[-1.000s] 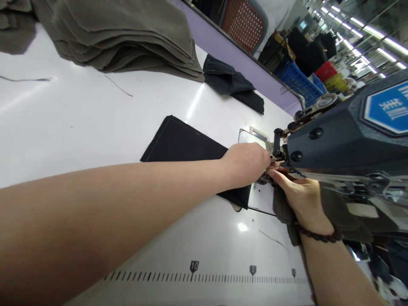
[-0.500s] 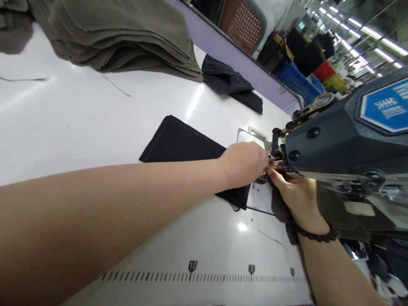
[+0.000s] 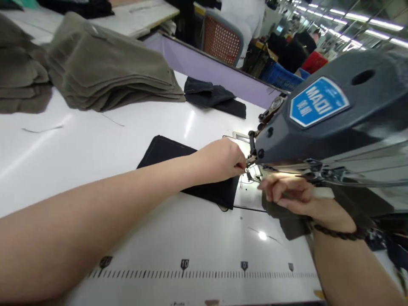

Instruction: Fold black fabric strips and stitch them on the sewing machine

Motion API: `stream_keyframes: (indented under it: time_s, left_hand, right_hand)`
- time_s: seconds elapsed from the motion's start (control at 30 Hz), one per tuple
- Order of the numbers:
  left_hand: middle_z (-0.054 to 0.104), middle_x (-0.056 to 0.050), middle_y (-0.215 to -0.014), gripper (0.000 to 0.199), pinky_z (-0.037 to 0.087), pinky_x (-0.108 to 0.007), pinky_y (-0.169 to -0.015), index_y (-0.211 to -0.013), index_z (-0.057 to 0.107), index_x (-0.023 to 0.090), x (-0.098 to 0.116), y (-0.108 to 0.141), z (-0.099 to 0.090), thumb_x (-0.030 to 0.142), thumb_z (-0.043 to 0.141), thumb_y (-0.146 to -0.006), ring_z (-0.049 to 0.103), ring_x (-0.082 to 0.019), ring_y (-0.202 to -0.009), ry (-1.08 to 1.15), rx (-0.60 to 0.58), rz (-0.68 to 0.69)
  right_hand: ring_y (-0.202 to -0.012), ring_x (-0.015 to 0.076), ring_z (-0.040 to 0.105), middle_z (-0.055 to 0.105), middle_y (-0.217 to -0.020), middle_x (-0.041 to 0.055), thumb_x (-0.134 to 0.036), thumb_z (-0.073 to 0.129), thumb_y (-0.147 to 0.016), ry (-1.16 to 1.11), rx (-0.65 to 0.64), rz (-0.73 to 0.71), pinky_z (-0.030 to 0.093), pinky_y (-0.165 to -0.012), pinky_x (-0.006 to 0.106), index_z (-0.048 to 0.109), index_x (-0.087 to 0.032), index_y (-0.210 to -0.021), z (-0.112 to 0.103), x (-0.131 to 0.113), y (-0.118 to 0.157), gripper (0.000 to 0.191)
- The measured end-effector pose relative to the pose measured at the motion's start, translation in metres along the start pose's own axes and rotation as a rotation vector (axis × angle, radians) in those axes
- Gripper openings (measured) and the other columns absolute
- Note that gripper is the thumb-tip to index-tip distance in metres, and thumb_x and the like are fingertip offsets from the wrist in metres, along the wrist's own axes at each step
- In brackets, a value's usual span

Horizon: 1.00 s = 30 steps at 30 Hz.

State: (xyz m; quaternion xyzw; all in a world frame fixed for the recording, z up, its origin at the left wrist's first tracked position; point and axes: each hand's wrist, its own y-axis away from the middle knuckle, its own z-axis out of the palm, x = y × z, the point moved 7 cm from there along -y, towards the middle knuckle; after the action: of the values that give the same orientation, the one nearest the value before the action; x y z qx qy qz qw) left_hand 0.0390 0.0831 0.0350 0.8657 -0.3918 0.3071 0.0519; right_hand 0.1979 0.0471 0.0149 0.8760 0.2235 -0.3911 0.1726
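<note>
Just under left hand [image 3: 223,159] — dark cloth [image 3: 219,194]; right hand [image 3: 296,195] apart from it.

White tabletop [image 3: 105,146] is smooth and glossy, throwing back light in streaks; needle plate [image 3: 250,199] looks like bright, smooth metal. Sewing machine [image 3: 357,114] has a dark, low-sheen casing, a slick blue badge [image 3: 318,102] and a mirror-polished metal underside [image 3: 369,170]. Navy cloth piece [image 3: 170,149] is matt and smooth, 2 olive cloth stacks [image 3: 117,63] matt and soft-looking, perforated chair back [image 3: 222,38] apparently plastic.
</note>
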Motion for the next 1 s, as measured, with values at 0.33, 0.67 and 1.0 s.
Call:
stream_keyframes:
  time_s: [0.33, 0.67, 1.0]
  left_hand:
    - [0.052, -0.009, -0.126, 0.040, 0.039, -0.028, -0.094, -0.110, 0.060, 0.017, 0.016, 0.023, 0.023, 0.036, 0.063, -0.076, 0.049, -0.021, -0.114, -0.372, -0.278, 0.073]
    - [0.051, -0.013, -0.124, 0.041, 0.038, -0.030, -0.097, -0.111, 0.057, 0.013, 0.032, 0.026, 0.040, 0.040, 0.055, -0.081, 0.048, -0.022, -0.115, -0.502, -0.169, 0.050]
    - [0.049, -0.013, -0.127, 0.045, 0.040, -0.030, -0.097, -0.114, 0.054, 0.012, 0.036, 0.023, 0.047, 0.044, 0.052, -0.082, 0.044, -0.022, -0.120, -0.525, -0.152, 0.026]
  right_hand:
    - [-0.054, 0.0096, 0.044, 0.051, -0.060, -0.0024, -0.014, 0.045, -0.068, 0.425, -0.339, 0.139, 0.032, -0.049, 0.022, 0.053, -0.018, -0.067, 0.004, -0.006, 0.009, 0.009]
    - [-0.050, 0.0083, 0.042, 0.050, -0.055, -0.0041, -0.015, 0.047, -0.066, 0.282, -0.289, 0.087, 0.030, -0.046, 0.021, 0.051, -0.018, -0.063, 0.005, 0.006, 0.018, 0.006]
    - [-0.047, 0.0081, 0.040, 0.049, -0.052, -0.0050, -0.012, 0.047, -0.063, 0.229, -0.260, 0.056, 0.028, -0.044, 0.021, 0.050, -0.020, -0.060, 0.009, 0.012, 0.016, 0.008]
